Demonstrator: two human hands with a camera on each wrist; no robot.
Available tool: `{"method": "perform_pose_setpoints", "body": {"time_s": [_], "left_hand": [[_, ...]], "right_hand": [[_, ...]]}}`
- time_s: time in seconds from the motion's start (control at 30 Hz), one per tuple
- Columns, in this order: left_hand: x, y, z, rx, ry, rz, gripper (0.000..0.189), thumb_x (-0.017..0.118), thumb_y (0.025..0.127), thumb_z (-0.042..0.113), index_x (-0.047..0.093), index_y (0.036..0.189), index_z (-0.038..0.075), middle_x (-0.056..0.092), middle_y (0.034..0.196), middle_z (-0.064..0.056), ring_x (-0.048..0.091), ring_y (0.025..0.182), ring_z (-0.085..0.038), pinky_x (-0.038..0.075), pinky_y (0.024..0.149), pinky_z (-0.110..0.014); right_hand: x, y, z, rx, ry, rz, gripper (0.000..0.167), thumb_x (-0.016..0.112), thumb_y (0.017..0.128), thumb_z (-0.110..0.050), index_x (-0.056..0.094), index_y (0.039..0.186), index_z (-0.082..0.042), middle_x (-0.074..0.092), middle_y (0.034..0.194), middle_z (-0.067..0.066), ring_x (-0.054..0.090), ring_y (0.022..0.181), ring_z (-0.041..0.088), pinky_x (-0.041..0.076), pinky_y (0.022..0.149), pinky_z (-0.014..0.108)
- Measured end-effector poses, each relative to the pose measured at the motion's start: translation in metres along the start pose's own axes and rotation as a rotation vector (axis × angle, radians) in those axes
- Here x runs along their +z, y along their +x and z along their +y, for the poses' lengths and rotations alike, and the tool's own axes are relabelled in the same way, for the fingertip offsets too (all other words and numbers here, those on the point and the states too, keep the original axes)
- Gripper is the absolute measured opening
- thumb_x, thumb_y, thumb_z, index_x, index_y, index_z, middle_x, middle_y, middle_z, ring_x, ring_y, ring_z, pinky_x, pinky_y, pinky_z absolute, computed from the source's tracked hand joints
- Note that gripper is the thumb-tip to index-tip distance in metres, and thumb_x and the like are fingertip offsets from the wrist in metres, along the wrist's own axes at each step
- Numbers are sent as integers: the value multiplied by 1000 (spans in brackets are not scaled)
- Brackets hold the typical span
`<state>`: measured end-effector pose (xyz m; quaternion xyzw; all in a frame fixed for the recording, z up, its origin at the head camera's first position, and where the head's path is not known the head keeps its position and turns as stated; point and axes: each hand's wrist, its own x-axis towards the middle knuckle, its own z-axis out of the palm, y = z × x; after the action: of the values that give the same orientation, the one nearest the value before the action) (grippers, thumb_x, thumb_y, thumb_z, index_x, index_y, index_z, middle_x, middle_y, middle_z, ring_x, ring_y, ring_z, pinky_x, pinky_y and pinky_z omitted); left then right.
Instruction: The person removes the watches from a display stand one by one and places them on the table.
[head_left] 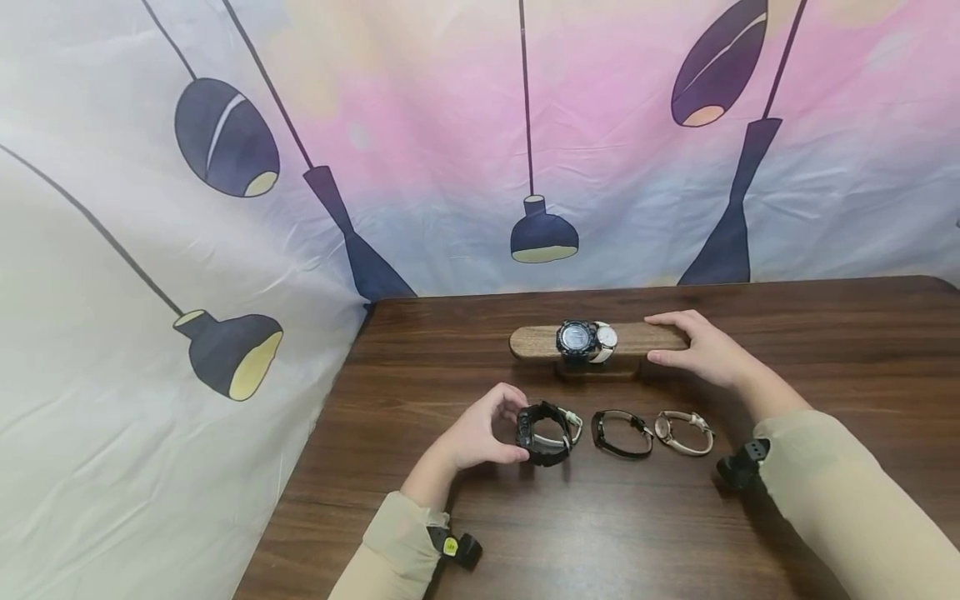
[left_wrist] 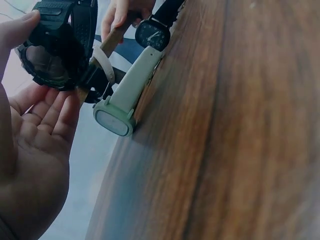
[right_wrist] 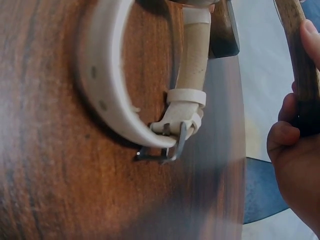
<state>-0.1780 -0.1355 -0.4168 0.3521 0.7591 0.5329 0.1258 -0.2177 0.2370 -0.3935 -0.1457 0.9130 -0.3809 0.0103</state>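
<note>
My left hand (head_left: 480, 429) pinches a chunky black wristwatch (head_left: 527, 425) between thumb and fingers, at the left end of a row of watches. Just behind it lies a watch with a pale green case and a whitish strap (left_wrist: 137, 75), partly hidden in the head view. My right hand (head_left: 708, 354) grips the right end of a wooden watch stand (head_left: 532, 342), fingers at the back and thumb in front. Around the stand's bar sit a black digital watch (head_left: 576, 337) and, touching it, a small white-strapped watch (head_left: 607, 337).
Further right in the front row are a thin black-strapped watch (head_left: 630, 454) and a watch with a cream strap (head_left: 663, 427), buckled into a loop. The dark wooden table (head_left: 600, 533) ends at a curtain (head_left: 450, 233) printed with lamps.
</note>
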Motion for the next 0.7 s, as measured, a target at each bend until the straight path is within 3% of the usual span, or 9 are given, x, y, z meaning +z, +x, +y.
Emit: {"method": "perform_pose_setpoints", "body": {"time_s": [0.17,0.33,0.7], "left_hand": [[4,-2,2,-21,57,-56,55,79,66,4,48,111,0,53,108,-10,55,95,-17,44,88,-33],[7,-3,0,-50,130,-101,54,79,65,8,49,110,5,54,105,-3,55,94,-13,44,86,-28],[13,-7,7,-50,227,-140,55,82,62,11,50,107,10,52,108,1,54,95,-10,44,87,-27]], "right_hand": [[2,0,1,-8,-4,4,65,69,84,-40,46,136,-8,36,133,22,35,121,38,28,96,56],[3,1,2,-11,-7,6,65,69,84,-41,46,136,-9,36,133,21,35,122,38,28,95,56],[1,1,1,-5,-6,1,66,69,83,-41,46,136,-10,35,135,20,34,124,37,28,96,56]]}}
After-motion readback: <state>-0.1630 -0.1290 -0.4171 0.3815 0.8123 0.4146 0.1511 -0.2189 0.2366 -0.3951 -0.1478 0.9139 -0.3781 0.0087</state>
